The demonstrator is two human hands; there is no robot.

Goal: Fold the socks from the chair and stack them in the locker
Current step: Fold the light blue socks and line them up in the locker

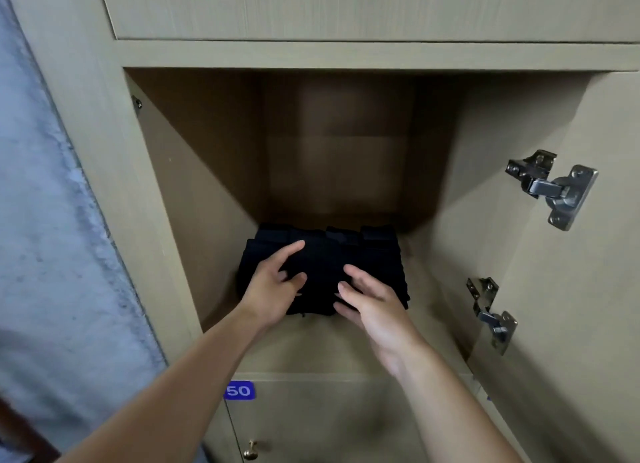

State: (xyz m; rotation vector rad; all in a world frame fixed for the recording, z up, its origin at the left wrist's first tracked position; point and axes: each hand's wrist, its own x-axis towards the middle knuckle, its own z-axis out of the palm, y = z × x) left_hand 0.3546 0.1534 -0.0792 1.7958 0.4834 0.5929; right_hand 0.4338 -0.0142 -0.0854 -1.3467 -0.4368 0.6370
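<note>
A stack of folded black socks (pixel 374 255) lies on the floor of the open locker (pixel 346 345), toward its back left. My left hand (pixel 273 289) rests on the near left part of the stack, thumb and fingers spread around the top sock. My right hand (pixel 370 303) reaches in from the right, its straight fingers touching the near edge of the stack. The chair is out of view.
The locker door (pixel 554 289) stands open on the right with two metal hinges (pixel 550 189). Below is a shut locker with a blue label reading 50 (pixel 239 390) and a small knob (pixel 250 451). A grey wall (pixel 52 255) runs along the left.
</note>
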